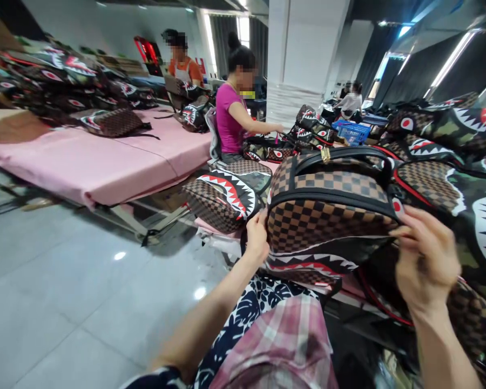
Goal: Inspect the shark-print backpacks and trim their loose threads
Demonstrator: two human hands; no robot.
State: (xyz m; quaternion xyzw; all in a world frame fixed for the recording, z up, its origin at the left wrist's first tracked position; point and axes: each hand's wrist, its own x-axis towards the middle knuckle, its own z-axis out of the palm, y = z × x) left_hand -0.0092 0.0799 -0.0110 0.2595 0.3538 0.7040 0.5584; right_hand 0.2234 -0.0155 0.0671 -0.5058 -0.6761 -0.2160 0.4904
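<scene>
We hold the checkered backpack (328,210) between both hands in front of us: our left hand (257,237) grips its left edge, our right hand (425,259) pinches its right edge, beside other shark-mouth bags (461,178)

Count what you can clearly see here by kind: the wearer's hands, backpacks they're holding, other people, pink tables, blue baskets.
Wearer's hands: 2, left hand and right hand
Checkered shark-mouth backpack held by both hands: 1
Other people: 3
Pink table: 1
Blue basket: 1
Total: 8
</scene>
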